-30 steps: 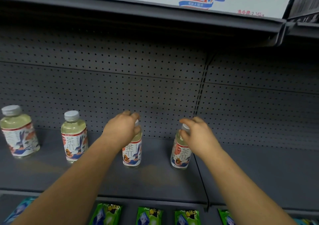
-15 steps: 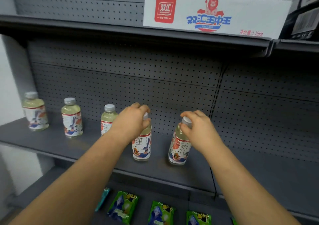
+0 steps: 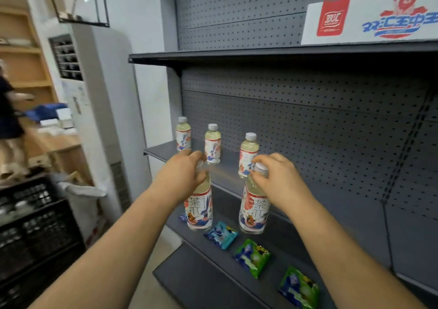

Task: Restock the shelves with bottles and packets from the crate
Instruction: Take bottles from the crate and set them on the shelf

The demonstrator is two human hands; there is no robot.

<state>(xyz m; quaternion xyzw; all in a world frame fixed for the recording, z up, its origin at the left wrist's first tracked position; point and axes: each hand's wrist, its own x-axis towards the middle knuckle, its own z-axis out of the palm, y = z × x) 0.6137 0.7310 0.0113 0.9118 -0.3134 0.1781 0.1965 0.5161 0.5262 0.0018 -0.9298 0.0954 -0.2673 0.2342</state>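
Lifted off shelf (image 3: 296,204), both bottles (image 3: 254,210) hang from hands (image 3: 276,178).

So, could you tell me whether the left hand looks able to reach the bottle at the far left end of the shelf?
Probably yes: nothing stands between the left hand and the far-left bottle, but the hand grips a bottle by its cap and would need to let go first.

Even indoor light, soft shadows under shelves; left side motion-blurred, edges bowed by wide-angle lens.

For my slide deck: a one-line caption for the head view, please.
Left hand and right hand each grip a tea bottle by its cap at the grey shelf.
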